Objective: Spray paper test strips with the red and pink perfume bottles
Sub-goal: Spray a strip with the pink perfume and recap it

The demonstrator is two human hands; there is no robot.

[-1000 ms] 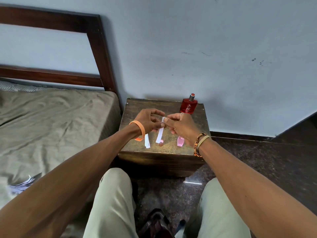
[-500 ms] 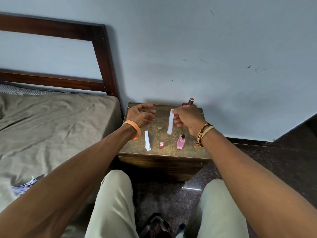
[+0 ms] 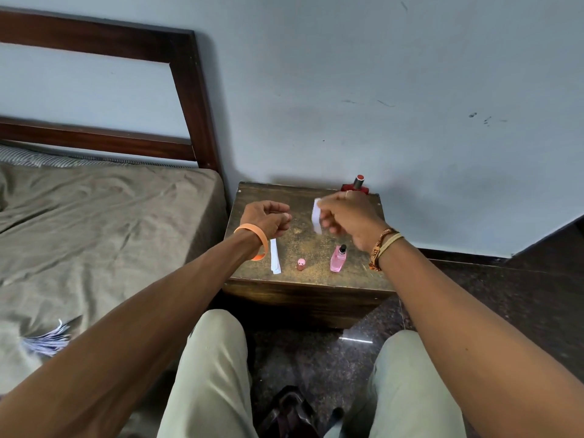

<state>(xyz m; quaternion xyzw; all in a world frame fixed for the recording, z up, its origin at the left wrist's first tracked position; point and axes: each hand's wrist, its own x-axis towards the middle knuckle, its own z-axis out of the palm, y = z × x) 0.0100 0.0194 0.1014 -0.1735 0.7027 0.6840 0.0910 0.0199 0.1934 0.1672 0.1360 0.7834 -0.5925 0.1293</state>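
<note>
Head view: our right hand (image 3: 346,216) pinches a paper strip (image 3: 316,216), our left hand (image 3: 267,218) curls empty, and lowering the right carelessly we could topple the pink bottle (image 3: 338,259) beneath

A home bedroom: a made bed (image 3: 94,222) with wooden headboard (image 3: 186,99) beside a small nightstand (image 3: 303,292).

Dark brown speckled table (image 3: 303,245): pink bottle (image 3: 338,263) near its front edge, red bottle (image 3: 356,186) at its back edge, white strip (image 3: 275,260) at its left, orange wristband (image 3: 258,239) above.
</note>
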